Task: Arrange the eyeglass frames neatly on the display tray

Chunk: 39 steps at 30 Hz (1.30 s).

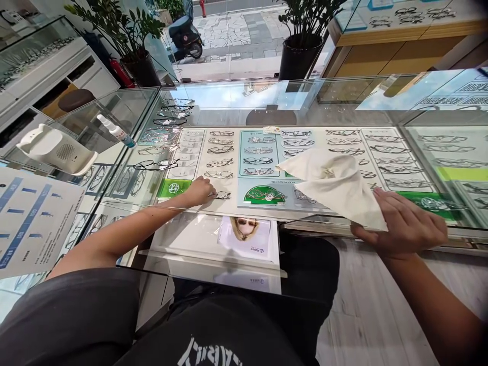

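Note:
My left hand (200, 191) reaches inside a glass display case and its fingers are closed on a thin-framed pair of glasses (221, 195) at the near edge of a white display tray (213, 155). My right hand (400, 223) is out to the right, gripping a cream cleaning cloth (335, 183) that hangs loosely above the case's near edge. Rows of several glasses lie on the trays behind both hands.
A spray bottle (115, 131) and a white device (57, 148) stand on the glass counter at left, beside a printed sheet (30, 218). A leaflet with a portrait (246, 236) lies on the lower shelf. Potted plants (301, 51) stand behind, by the window.

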Available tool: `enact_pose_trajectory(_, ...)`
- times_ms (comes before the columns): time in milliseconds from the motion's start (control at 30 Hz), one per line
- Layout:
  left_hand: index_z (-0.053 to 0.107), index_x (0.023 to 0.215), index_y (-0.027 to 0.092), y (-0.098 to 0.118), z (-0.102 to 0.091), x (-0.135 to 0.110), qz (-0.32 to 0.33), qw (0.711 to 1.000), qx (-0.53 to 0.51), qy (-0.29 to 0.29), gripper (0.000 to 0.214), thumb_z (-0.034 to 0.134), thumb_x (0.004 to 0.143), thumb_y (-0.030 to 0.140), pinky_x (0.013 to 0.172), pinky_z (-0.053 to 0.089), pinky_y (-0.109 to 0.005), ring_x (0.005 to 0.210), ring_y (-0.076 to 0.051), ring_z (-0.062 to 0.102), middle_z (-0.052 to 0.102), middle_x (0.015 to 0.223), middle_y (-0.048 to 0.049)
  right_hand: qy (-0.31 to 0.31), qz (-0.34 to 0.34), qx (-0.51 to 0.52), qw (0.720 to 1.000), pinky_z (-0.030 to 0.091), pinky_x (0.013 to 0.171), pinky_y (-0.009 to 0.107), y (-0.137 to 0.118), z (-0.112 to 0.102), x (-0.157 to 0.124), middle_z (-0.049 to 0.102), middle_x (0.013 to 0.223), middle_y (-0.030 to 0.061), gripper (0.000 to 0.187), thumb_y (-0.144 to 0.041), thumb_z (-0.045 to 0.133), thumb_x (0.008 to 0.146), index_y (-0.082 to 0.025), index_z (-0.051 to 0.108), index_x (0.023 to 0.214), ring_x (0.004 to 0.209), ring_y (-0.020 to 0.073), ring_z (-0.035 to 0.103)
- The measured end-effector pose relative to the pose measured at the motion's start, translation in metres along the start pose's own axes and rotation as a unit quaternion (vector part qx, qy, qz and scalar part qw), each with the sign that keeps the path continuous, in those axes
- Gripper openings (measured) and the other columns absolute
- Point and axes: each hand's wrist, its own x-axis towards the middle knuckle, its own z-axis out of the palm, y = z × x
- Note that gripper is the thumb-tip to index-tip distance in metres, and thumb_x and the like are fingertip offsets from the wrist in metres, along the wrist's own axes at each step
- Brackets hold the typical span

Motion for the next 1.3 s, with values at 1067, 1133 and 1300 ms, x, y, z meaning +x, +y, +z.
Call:
enact_pose_trajectory(1067, 0.081, 0.133, 0.020, -0.033, -0.011, 0.088, -0.210, 0.969, -0.019, 0.126, 0.039, 0.053, 0.110, 0.035, 0.115, 0.041, -0.055, 0.130, -0.038, 0.060, 0.075, 0.129, -0.0167, -0.029, 0.039, 0.000, 0.999, 0.032, 0.068, 0.033, 0.007, -0.001, -0.007, 0.085, 0.091, 0.0069, 0.071, -0.080, 0.050, 0.091, -0.023, 0.084, 0.115, 0.083, 0.0259, 0.081)
enact_pose_trajectory(1133, 0.084, 0.126, 0.022, -0.040, -0.011, 0.105, -0.220, 0.967, -0.030, 0.126, 0.035, 0.056, 0.108, 0.032, 0.115, 0.041, -0.055, 0.129, -0.038, 0.059, 0.076, 0.125, -0.0154, -0.011, 0.014, 0.006, 1.000, 0.033, 0.068, 0.033, 0.006, -0.002, -0.006, 0.086, 0.094, 0.0067, 0.075, -0.082, 0.051, 0.091, -0.022, 0.083, 0.121, 0.084, 0.0261, 0.082)
enact_pose_trajectory(1300, 0.086, 0.093, 0.022, -0.053, -0.005, 0.124, -0.207, 0.972, -0.049, 0.105, 0.026, 0.061, 0.101, 0.022, 0.109, 0.042, -0.055, 0.118, -0.037, 0.060, 0.075, 0.104, -0.0150, -0.037, 0.030, -0.012, 0.999, 0.036, 0.069, 0.033, 0.006, -0.004, -0.010, 0.087, 0.096, 0.0061, 0.069, -0.077, 0.052, 0.092, -0.024, 0.083, 0.123, 0.086, 0.0270, 0.083)
